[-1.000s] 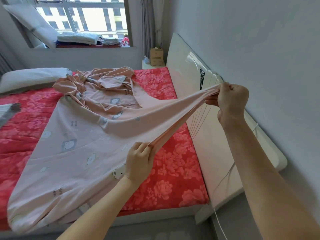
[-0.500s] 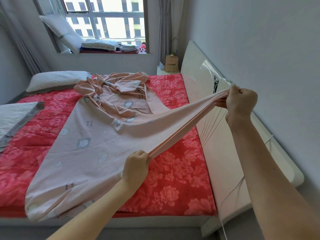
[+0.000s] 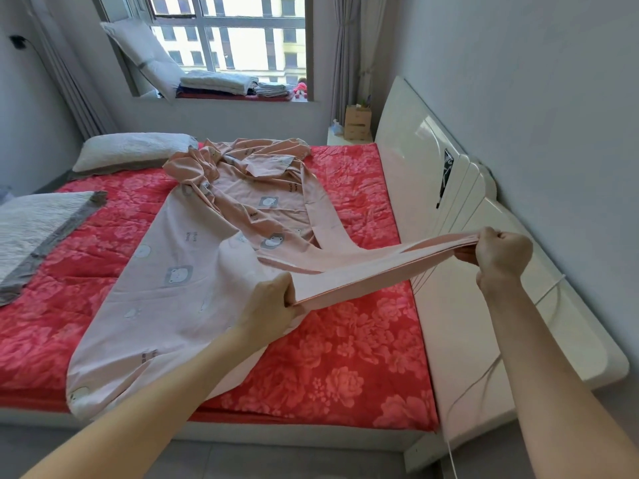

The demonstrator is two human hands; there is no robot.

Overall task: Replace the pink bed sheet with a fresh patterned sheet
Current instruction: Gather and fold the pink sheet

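Observation:
A pale pink sheet (image 3: pixel 193 271) printed with small bears lies bunched across the red floral mattress cover (image 3: pixel 332 368). My left hand (image 3: pixel 273 305) grips one stretch of the sheet's edge above the mattress. My right hand (image 3: pixel 501 254) grips the same edge farther right, by the white headboard (image 3: pixel 425 174). The edge is pulled taut between both hands. The rest of the sheet trails away to a crumpled heap near the far side of the bed.
A white pillow (image 3: pixel 131 150) lies at the far left corner. A grey-edged quilt (image 3: pixel 38 226) covers the left side. Folded linens (image 3: pixel 221 83) sit on the window ledge. A small cardboard box (image 3: pixel 358 121) stands on the nightstand. A white cord (image 3: pixel 484 371) hangs by the headboard.
The view has shifted back and left, showing more of the quilt and pillow. Both hands keep hold of the sheet edge, now stretched lower and flatter over the mattress.

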